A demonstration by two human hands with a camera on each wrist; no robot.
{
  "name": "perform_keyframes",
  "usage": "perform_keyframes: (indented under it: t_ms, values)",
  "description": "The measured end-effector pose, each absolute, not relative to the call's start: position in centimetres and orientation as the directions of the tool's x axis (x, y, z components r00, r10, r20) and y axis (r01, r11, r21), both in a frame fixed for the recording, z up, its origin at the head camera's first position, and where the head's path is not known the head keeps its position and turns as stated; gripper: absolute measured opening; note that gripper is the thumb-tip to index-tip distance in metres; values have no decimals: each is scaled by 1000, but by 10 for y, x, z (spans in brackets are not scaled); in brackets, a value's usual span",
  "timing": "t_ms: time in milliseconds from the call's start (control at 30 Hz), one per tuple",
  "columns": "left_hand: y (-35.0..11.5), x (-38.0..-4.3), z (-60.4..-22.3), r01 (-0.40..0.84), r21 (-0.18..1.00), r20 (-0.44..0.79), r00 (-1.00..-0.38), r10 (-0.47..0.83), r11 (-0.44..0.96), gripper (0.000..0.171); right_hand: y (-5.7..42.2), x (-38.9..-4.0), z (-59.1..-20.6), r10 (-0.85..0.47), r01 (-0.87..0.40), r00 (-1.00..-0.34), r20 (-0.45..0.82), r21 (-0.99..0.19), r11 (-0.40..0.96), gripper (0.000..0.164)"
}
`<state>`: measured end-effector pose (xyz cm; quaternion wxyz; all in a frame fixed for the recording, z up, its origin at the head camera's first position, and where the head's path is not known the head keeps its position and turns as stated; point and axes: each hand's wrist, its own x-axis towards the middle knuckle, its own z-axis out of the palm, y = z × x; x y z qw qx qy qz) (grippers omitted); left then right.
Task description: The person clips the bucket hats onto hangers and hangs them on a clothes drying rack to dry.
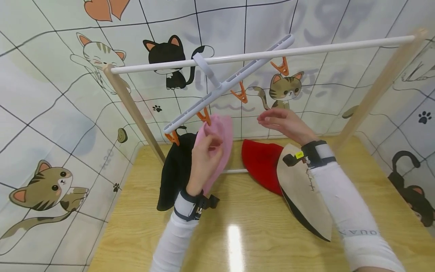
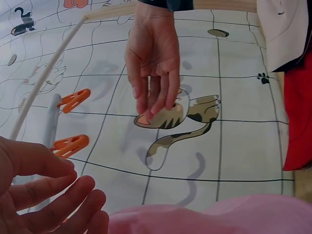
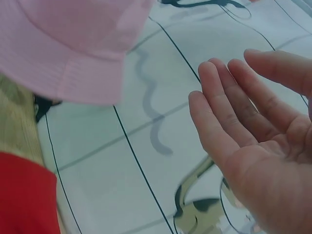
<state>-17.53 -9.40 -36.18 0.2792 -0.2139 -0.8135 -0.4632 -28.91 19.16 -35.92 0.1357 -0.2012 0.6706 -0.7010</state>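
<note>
A pink bucket hat [image 1: 224, 130] hangs from an orange clip [image 1: 205, 116] on a pale grey-blue hanger [image 1: 219, 90]. In front of this hat is my left hand [image 1: 206, 155], its fingers loosely bent; the left wrist view shows nothing between them. My right hand [image 1: 283, 122] is raised to the right of the hat, apart from it, with fingers extended and nothing held, as the right wrist view also shows. A black hat [image 1: 175, 177] hangs below the hanger's left end clip [image 1: 172, 138]. Two more orange clips, one mid-hanger [image 1: 241, 94] and one farther right [image 1: 281, 68], carry nothing.
The hanger hooks over a white rod [image 1: 326, 48] between wooden posts [image 1: 136, 113]. A red hat [image 1: 261, 162] and a beige hat [image 1: 302, 189] lie overlapping on the wooden table [image 1: 258, 234], partly beneath my right forearm. A cat-patterned wall [image 1: 224, 26] stands behind the rack.
</note>
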Motion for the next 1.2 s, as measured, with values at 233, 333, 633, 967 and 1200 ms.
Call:
perform_keyframes:
  t_ms: [233, 333, 633, 967, 1200]
  values:
    - [-85, -165, -386, 579, 656, 599, -790, 132, 485, 12, 217, -283, -363, -441, -98, -891, 111, -994, -53, 33]
    - [-80, -161, -397, 567, 676, 573, -806, 149, 470, 11, 227, -280, -366, -435, -101, -894, 108, -994, -40, 31]
    - [-70, -149, -423, 530, 717, 507, -842, 181, 453, 13, 251, -270, -374, -386, -92, -921, 58, -993, 70, 37]
    - [-67, -145, -441, 499, 754, 457, -866, 205, 427, 15, 274, -261, -384, -345, -99, -938, 47, -986, 134, 34]
    - [-61, -147, -452, 493, 762, 433, -870, 235, 419, 14, 285, -256, -389, -355, -108, -933, 64, -989, 105, 33]
